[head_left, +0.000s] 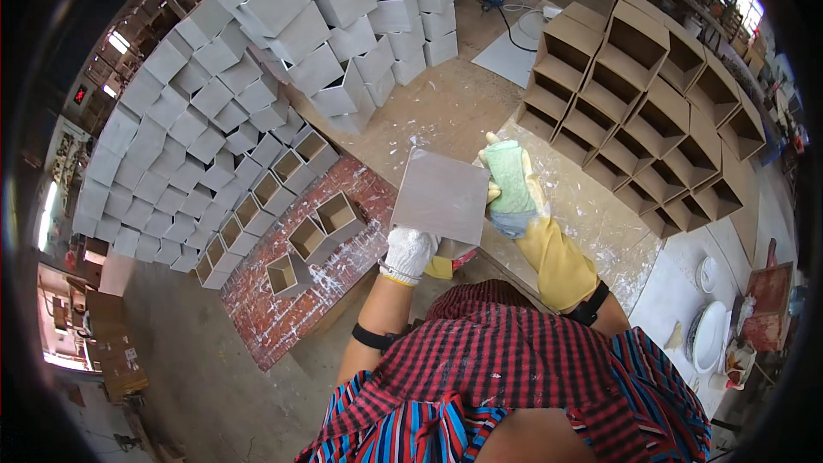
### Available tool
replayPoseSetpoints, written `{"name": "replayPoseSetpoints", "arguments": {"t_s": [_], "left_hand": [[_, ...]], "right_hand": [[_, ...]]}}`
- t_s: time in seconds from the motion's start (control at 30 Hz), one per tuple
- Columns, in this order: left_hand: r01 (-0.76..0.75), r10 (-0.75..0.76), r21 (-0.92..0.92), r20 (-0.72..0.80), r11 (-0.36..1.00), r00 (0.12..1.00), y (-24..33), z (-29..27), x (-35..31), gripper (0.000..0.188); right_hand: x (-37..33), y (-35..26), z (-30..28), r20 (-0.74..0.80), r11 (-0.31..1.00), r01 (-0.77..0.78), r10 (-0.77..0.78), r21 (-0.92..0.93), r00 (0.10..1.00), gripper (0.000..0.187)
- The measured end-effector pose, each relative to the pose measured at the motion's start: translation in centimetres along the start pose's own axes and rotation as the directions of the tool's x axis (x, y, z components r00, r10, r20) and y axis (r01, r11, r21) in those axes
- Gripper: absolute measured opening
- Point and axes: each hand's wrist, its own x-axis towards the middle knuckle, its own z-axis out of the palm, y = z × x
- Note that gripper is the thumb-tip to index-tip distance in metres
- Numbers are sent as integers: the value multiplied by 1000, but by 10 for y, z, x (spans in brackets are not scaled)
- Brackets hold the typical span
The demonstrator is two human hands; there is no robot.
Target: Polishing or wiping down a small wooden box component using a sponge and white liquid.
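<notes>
My left hand [410, 255], in a white knit glove, grips the near left edge of a box [441, 197] with a smooth grey face turned up. Just right of the box is my right hand [537, 199] in a long yellow rubber glove. It holds a pale green cloth [510, 176], bunched across the palm and fingers, with a grey-blue part at its lower end. The cloth is close to the box's right edge; whether they touch I cannot tell. My left fingertips are hidden behind the box.
Grey-coated boxes stand in tall stacks [343, 34] at the left and far side. Several open boxes [339, 214] sit on a paint-spattered red board [257, 326]. Uncoated brown boxes [639, 60] are stacked at right, by a spattered board [591, 206]. A white basin [707, 339] lies farther right.
</notes>
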Motion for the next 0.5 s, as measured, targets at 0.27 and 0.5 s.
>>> {"name": "replayPoseSetpoints", "arguments": {"t_s": [0.27,0.5], "left_hand": [[-232,205,849,150,474,967,18,-4,4,43],[-124,87,289,137,949,987,39,6,-9,47]], "right_hand": [[-27,-29,30,187,993,-23,44,-114,981,56],[-44,-51,112,457,150,500,-249,-853,854,53]]}}
